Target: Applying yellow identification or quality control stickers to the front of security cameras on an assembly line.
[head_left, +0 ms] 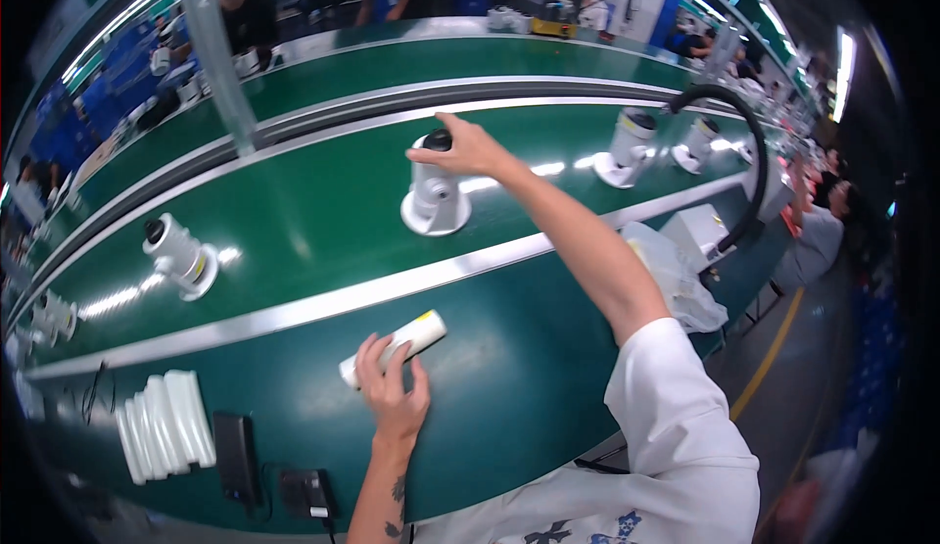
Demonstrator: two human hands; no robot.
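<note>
My left hand (394,387) is closed over a white cylindrical tube (423,331), which lies slantwise on the dark green bench and has a yellow mark near its far end. Out over the green belt, my right hand (468,148) grips the black top of a white device (431,199) with a cylindrical body and a round flared base. Its base rests upright on the belt. My right thumb and fingers go around the top from either side, partly hiding it.
On the belt (313,191) stand similar devices, a tilted one (182,258) to the left and another (627,148) to the right. White sleeves (164,426), a black power brick (235,458), a clear plastic bag (676,275) and a curved black hose (754,142) are around the bench. People work beyond the belt.
</note>
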